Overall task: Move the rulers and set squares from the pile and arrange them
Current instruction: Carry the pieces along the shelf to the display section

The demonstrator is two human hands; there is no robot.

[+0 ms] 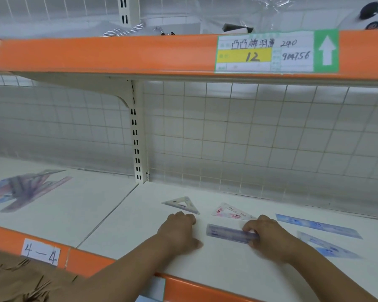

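Five pieces laid out | step: placing ruler (pixel 231 233) | right hand (pixel 268 236) pinching its end | left hand (pixel 179 228) curled, empty, steadying | next: fetch from pile (pixel 20 192)

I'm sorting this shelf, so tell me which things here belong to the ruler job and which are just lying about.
Job:
pile
grey set square
pink set square
purple ruler, under right hand
long blue ruler
blue set square

Lying about:
price label
striped cord
"4-4" tag

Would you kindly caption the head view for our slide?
Right hand placing a purple ruler on the white shelf among laid-out set squares, left hand resting beside.
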